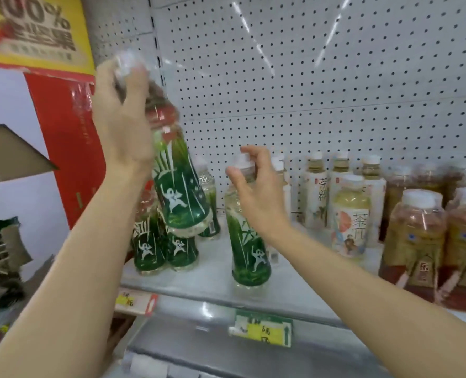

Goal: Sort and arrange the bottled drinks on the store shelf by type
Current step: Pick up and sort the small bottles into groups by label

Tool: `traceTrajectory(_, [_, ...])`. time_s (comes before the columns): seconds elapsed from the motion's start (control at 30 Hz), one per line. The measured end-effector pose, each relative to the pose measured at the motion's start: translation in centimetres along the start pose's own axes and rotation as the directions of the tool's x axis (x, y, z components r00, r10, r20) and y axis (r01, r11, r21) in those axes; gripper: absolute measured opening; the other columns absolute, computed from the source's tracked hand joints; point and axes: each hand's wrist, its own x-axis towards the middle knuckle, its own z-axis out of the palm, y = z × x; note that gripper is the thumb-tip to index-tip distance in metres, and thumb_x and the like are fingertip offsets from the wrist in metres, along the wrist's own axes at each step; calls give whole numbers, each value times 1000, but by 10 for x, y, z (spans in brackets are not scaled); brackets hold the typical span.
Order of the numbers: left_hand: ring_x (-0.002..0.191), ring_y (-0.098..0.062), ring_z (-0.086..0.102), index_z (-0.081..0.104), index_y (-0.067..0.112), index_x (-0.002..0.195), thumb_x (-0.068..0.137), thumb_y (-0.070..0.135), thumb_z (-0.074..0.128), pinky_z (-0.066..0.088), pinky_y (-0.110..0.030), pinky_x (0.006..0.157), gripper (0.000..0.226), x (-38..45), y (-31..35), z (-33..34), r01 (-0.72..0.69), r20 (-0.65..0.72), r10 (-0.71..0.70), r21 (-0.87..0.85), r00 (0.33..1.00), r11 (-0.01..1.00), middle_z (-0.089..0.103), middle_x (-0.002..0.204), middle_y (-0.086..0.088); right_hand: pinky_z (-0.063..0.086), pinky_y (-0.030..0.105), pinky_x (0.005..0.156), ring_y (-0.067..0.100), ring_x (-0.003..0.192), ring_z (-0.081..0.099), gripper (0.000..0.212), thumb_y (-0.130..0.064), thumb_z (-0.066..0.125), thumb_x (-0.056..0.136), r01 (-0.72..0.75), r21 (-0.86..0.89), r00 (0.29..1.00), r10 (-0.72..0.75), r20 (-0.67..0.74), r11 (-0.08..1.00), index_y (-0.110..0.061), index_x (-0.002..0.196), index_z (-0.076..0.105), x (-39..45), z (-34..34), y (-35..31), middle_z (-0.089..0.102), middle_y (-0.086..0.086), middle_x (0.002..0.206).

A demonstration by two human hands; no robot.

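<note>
A green-labelled clear plastic bottle [178, 184] is held aloft, gripped by the left hand [123, 118], another's cap [243, 159] is pinched by the right hand [253, 192] on the grey metal shelf [212, 279]; grouping remains unfinished.

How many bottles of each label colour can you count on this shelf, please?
Green-label bottles: 5, one lifted by the left hand
White-label tea bottles: 5, one mostly hidden
Amber bottles: 2 clear, blurred ones behind uncountable
Total: at least 12
</note>
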Motion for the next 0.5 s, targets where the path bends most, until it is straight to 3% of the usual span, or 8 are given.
traceTrajectory(0.1, [73, -12, 67, 56, 23, 103, 103, 33, 49, 57, -35, 66, 12, -17, -13, -18, -3, 34, 2, 44, 999, 999, 63, 86, 4, 32, 18, 98, 15, 125, 48, 49, -30, 61, 95, -20, -146, 999, 24, 25, 989, -11, 137, 43, 27, 38, 14, 53, 3, 136])
traceTrajectory(0.17, [75, -14, 65, 56, 27, 105, 100, 36, 49, 57, -38, 68, 12, -22, -25, -22, 35, 76, -40, 73, 996, 997, 63, 88, 5, 30, 18, 99, 16, 128, 46, 51, -29, 60, 96, -47, -194, 997, 57, 45, 980, -10, 139, 41, 39, 59, 27, 51, 3, 140])
traceTrajectory(0.27, [72, -7, 67, 57, 25, 112, 97, 39, 49, 56, -31, 64, 22, -30, -47, -28, 85, 128, -97, 89, 987, 992, 67, 86, 12, 35, 26, 106, 16, 127, 47, 49, -28, 57, 97, -105, -234, 993, 114, 25, 967, -11, 139, 40, 50, 83, 46, 49, 3, 140])
traceTrajectory(0.37, [84, -19, 70, 58, 19, 121, 96, 46, 50, 58, -48, 76, 38, -37, -66, -33, 93, 138, -106, 92, 985, 991, 71, 90, 10, 36, 27, 105, 16, 127, 45, 49, -29, 55, 98, -144, -184, 989, 145, -9, 972, -9, 139, 38, 54, 102, 53, 47, 5, 140])
traceTrajectory(0.43, [90, -25, 69, 58, 21, 123, 97, 45, 50, 55, -58, 84, 36, -37, -76, -33, 110, 149, -122, 88, 981, 990, 71, 95, 3, 38, 30, 106, 15, 125, 45, 48, -28, 54, 98, -146, -171, 989, 145, -21, 974, -7, 139, 38, 56, 110, 56, 47, 7, 139])
traceTrajectory(0.5, [90, -18, 69, 57, 20, 124, 101, 38, 50, 56, -47, 85, 30, -40, -84, -33, 121, 158, -135, 98, 978, 988, 71, 95, 4, 40, 32, 104, 12, 117, 46, 47, -28, 54, 98, -167, -171, 985, 170, 6, 971, -8, 138, 39, 57, 115, 59, 49, 7, 137])
